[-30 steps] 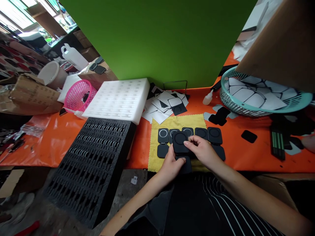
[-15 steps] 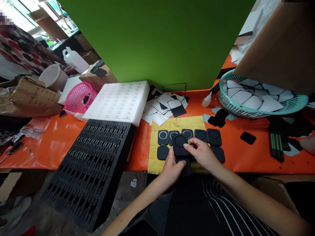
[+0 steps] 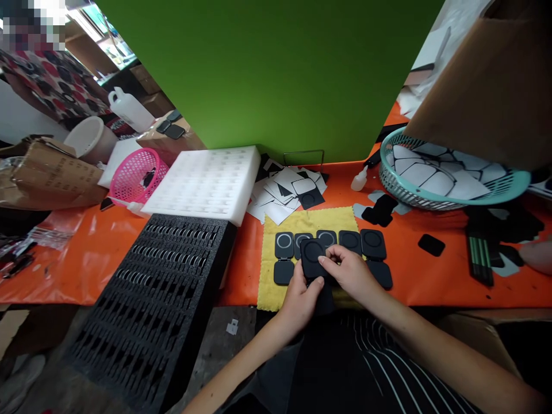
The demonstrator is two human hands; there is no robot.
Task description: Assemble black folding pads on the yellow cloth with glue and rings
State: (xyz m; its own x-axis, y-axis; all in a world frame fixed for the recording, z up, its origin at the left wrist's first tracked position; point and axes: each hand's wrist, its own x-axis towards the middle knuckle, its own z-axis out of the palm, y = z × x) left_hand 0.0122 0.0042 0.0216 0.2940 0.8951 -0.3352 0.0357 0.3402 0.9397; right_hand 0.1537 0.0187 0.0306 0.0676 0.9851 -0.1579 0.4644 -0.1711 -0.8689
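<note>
Both of my hands hold one black hinged square pad [image 3: 312,256] just above a yellow cloth [image 3: 302,221] on the orange table. My left hand [image 3: 302,296] grips its lower half from below, fingers curled. My right hand [image 3: 351,273] pinches the pad's right edge with thumb and fingers. Behind my hands a row of several more black square pads [image 3: 373,242] lies on the cloth, some with pale rings, such as the leftmost one [image 3: 283,241].
A black slotted foam tray [image 3: 159,293] leans at the left, a white foam tray [image 3: 207,181] behind it. A pink basket [image 3: 133,175], a teal basket [image 3: 452,172], a pile of white backing papers [image 3: 284,187] and a small glue bottle [image 3: 357,179] surround the cloth. A green board [image 3: 276,69] stands behind.
The view has drifted slightly. My hands have kept hold of the same pad, and my left thumb has shifted up onto its lower edge.
</note>
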